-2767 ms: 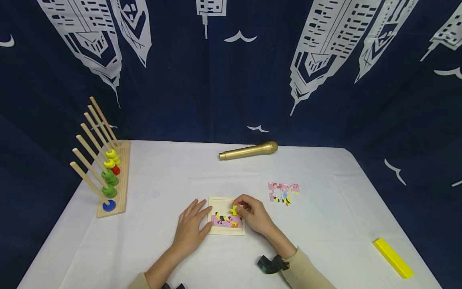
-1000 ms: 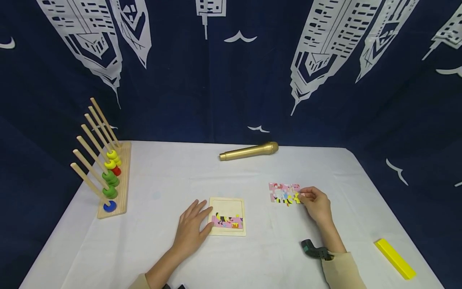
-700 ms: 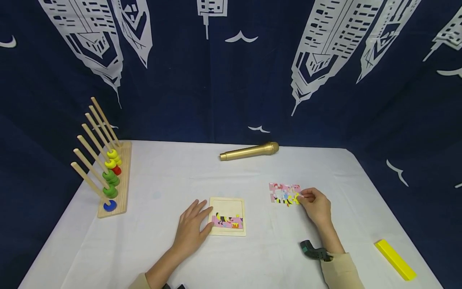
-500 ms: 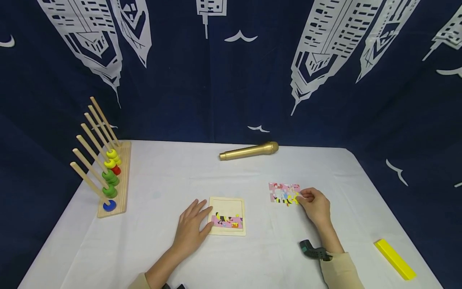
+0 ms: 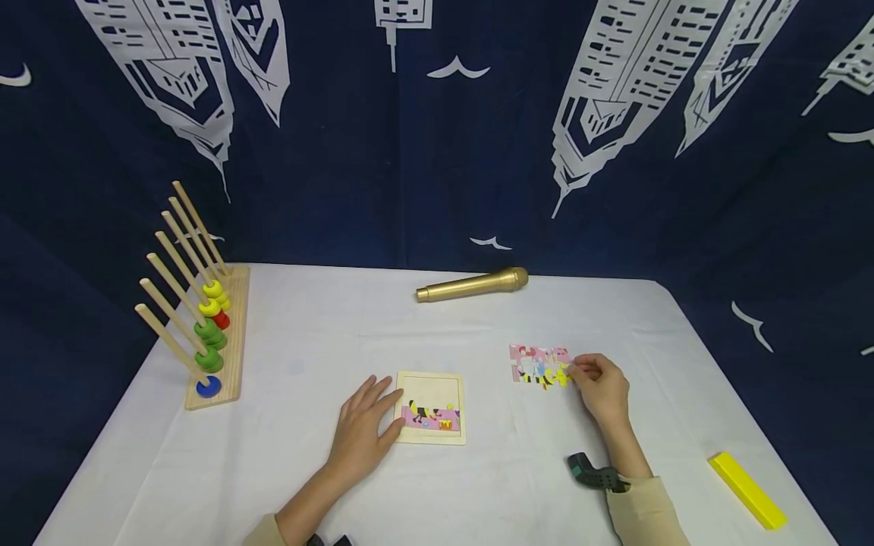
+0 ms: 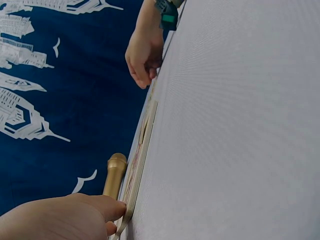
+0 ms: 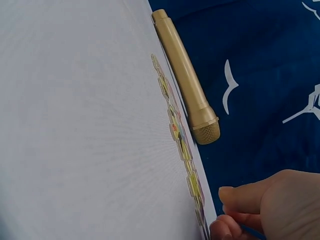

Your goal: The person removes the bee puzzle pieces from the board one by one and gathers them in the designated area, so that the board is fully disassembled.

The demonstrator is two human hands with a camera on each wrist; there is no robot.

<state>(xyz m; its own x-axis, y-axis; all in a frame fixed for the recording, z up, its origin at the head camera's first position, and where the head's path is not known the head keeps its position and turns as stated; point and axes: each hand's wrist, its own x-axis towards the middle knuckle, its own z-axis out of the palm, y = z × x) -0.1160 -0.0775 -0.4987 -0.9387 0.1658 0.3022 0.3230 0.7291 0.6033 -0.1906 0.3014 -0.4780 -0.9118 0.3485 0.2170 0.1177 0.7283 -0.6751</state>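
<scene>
My left hand lies with its fingers spread on the left edge of a wooden puzzle tray. The bottom row of the tray carries joined pink pieces with a bee picture. To the right, a block of joined puzzle pieces lies flat on the cloth, with a yellow piece at its lower right corner. My right hand is beside that corner, fingers loosely bent. In the right wrist view the thumb stands apart from the pieces, and I see nothing held.
A gold microphone lies near the back edge of the white table. At the left stands a wooden peg rack with several coloured rings. A yellow bar lies at the right edge.
My right hand has carried a yellow piece from the tray to the corner of the loose block and let it go, drawing slightly back right. My left hand has stayed on the tray.
</scene>
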